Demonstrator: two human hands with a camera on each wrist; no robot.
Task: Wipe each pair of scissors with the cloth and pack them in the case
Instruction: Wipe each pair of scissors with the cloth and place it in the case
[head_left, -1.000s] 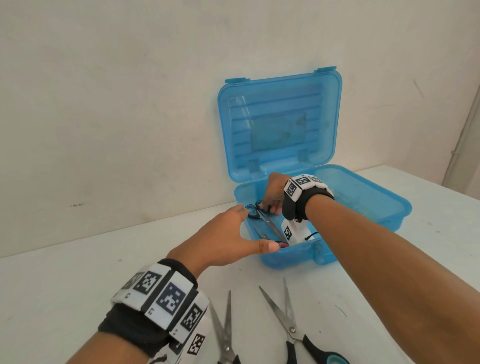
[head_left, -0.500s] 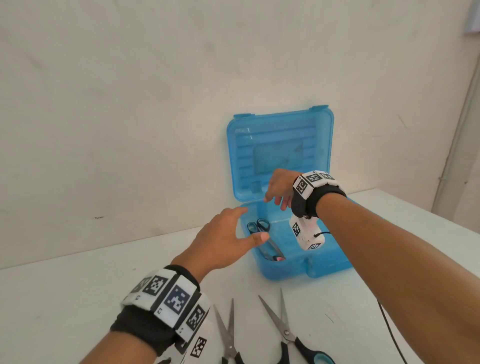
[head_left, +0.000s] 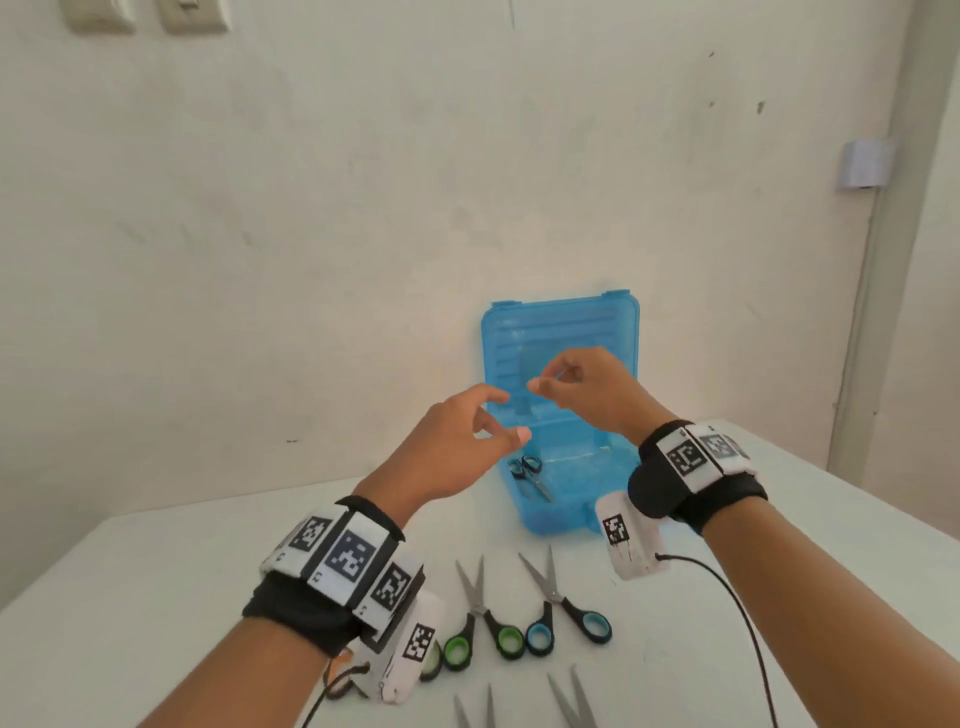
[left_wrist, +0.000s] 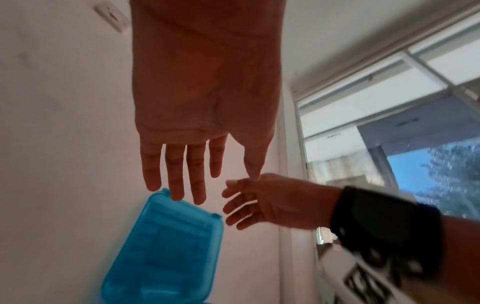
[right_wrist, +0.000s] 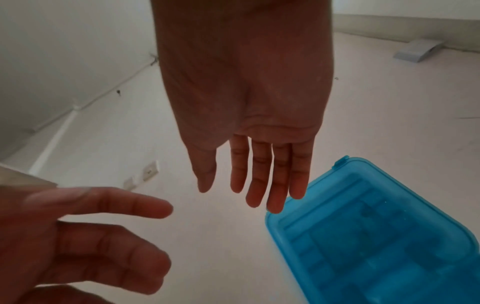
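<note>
Right now both my hands hang in the air in front of the translucent blue plastic case (head_left: 558, 512), holding nothing — my left hand (head_left: 447, 457) has its fingers loosely spread, and my right hand (head_left: 587, 389) is relaxed too, fingers slack. One small pair of dark-handled scissors (head_left: 527, 474) lies inside the case, whose lid stands upright against the wall. On the white table (head_left: 156, 597) nearer me lie a green-handled pair of scissors (head_left: 483, 618) and, just beside it, a blue-handled pair (head_left: 563, 605) — two more blade tips show at the lower edge.
</note>
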